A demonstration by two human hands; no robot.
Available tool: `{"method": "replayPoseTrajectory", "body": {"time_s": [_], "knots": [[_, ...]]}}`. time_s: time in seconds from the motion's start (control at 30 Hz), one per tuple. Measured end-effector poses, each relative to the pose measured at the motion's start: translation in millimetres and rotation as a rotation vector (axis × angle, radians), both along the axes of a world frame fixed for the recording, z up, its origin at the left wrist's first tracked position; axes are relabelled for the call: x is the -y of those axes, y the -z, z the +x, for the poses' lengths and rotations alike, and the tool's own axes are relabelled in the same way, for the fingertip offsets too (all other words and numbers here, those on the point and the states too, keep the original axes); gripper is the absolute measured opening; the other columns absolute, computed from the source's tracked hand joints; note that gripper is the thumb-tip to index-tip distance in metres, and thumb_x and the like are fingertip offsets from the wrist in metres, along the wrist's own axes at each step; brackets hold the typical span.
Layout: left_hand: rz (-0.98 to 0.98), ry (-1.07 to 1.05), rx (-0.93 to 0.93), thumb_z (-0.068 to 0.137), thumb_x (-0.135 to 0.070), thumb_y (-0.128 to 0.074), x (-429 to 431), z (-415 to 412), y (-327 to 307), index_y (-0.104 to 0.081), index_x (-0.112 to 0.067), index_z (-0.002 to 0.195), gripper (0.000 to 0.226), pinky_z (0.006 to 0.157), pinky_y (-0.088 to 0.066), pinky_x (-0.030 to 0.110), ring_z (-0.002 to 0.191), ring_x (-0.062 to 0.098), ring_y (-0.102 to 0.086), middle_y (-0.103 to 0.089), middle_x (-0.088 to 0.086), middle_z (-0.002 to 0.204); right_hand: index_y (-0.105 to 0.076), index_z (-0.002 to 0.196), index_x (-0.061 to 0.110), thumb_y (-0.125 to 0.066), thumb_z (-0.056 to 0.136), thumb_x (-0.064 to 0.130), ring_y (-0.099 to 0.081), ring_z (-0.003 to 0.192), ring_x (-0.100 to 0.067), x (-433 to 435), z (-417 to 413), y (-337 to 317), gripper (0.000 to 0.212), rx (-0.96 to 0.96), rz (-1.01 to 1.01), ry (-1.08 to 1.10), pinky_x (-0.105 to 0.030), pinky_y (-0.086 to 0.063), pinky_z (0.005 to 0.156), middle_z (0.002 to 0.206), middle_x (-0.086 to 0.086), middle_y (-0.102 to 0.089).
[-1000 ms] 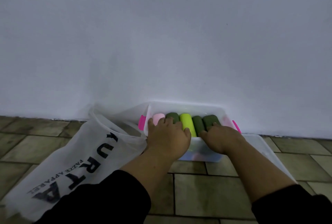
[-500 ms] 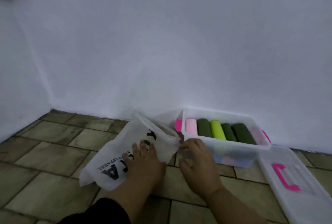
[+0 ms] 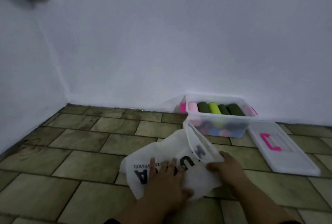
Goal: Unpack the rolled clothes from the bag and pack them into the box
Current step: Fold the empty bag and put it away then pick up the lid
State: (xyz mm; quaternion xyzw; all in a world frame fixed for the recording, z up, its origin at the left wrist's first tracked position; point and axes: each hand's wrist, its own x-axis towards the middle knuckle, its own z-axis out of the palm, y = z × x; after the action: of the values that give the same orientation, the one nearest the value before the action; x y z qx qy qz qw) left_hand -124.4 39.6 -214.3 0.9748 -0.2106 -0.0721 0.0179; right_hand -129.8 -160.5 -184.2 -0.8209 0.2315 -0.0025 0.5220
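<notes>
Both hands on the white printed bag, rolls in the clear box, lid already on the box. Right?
No. Head view: the clear lid with pink handle lies on the tiled floor right of the clear plastic box, not on it. Rest holds.

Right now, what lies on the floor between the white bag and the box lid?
Only bare floor tiles, in the head view. The right hand grips the bag at that edge; the lid lies apart.
</notes>
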Motion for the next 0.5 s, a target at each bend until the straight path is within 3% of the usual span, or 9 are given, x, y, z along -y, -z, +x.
{"method": "replayPoseTrajectory", "body": {"time_s": [0.07, 0.13, 0.2, 0.27, 0.33, 0.4, 0.5], "knots": [[-0.12, -0.206, 0.218, 0.075, -0.078, -0.021, -2.4, -3.0, -3.2, 0.014, -0.039, 0.146, 0.088, 0.095, 0.035, 0.06, 0.143, 0.027, 0.023, 0.025, 0.001, 0.157, -0.054, 0.127, 0.013, -0.075, 0.073, 0.015, -0.056, 0.082, -0.022, 24.5, -17.0, 0.0, 0.058, -0.01, -0.087, 0.103, -0.032, -0.045, 0.072, 0.101, -0.008, -0.061], [-0.287, -0.444, 0.175, 0.073, -0.082, -0.028, -4.5, 2.2, -9.3, 0.022, -0.04, 0.143, 0.096, 0.102, 0.024, 0.061, 0.141, 0.031, 0.027, 0.034, 0.004, 0.153, -0.059, 0.122, 0.016, -0.072, 0.074, 0.012, -0.052, 0.078, -0.019, 41.9, -31.8, -4.9, 0.05, 0.008, -0.186, 0.187, -0.029, -0.04, 0.069, 0.092, -0.003, -0.057], [-0.555, -0.614, -0.115, 0.075, -0.078, -0.043, 0.7, 9.4, -19.2, 0.011, -0.033, 0.149, 0.102, 0.114, -0.004, 0.058, 0.146, 0.035, 0.007, 0.02, 0.008, 0.158, -0.065, 0.113, 0.02, -0.065, 0.076, 0.01, -0.051, 0.075, -0.017, 46.6, -44.1, -10.2, 0.038, 0.06, -0.368, 0.169, -0.027, -0.039, 0.066, 0.086, 0.001, -0.058], [-0.895, -0.675, -0.345, 0.079, -0.067, -0.054, 15.3, 16.5, -28.6, -0.001, -0.026, 0.152, 0.099, 0.113, -0.027, 0.051, 0.144, 0.035, -0.016, 0.001, 0.012, 0.16, -0.068, 0.106, 0.02, -0.059, 0.076, 0.009, -0.055, 0.079, -0.018, 40.6, -55.0, -13.1, 0.033, 0.138, -0.601, 0.099, -0.025, -0.041, 0.067, 0.098, 0.0, -0.063], [-1.112, -0.696, -0.47, 0.079, -0.065, -0.056, 37.9, 21.2, -38.3, -0.003, -0.026, 0.152, 0.098, 0.107, -0.037, 0.048, 0.14, 0.036, -0.027, -0.012, 0.012, 0.159, -0.071, 0.097, 0.02, -0.06, 0.076, 0.009, -0.06, 0.092, -0.02, 26.4, -65.4, -14.5, 0.026, 0.245, -0.758, -0.013, -0.025, -0.045, 0.072, 0.116, -0.001, -0.06], [-1.248, -0.736, -0.57, 0.076, -0.064, -0.061, 64.4, 23.6, -47.8, -0.008, -0.022, 0.151, 0.101, 0.096, -0.044, 0.044, 0.132, 0.038, -0.039, -0.027, 0.014, 0.154, -0.073, 0.094, 0.02, -0.062, 0.076, 0.014, -0.063, 0.099, -0.021, 7.3, -73.2, -10.1, 0.022, 0.341, -0.839, -0.201, -0.026, -0.049, 0.076, 0.122, 0.002, -0.061], [-1.389, -0.745, -0.614, 0.066, -0.046, -0.081, 97.5, 21.8, -52.8, -0.02, -0.02, 0.146, 0.104, 0.087, -0.045, 0.04, 0.117, 0.035, -0.051, -0.046, 0.014, 0.139, -0.07, 0.112, 0.023, -0.064, 0.073, 0.038, -0.063, 0.112, -0.02, -23.0, -80.5, 12.1, 0.043, 0.341, -0.993, -0.444, -0.035, -0.053, 0.087, 0.122, 0.001, -0.066]]}}
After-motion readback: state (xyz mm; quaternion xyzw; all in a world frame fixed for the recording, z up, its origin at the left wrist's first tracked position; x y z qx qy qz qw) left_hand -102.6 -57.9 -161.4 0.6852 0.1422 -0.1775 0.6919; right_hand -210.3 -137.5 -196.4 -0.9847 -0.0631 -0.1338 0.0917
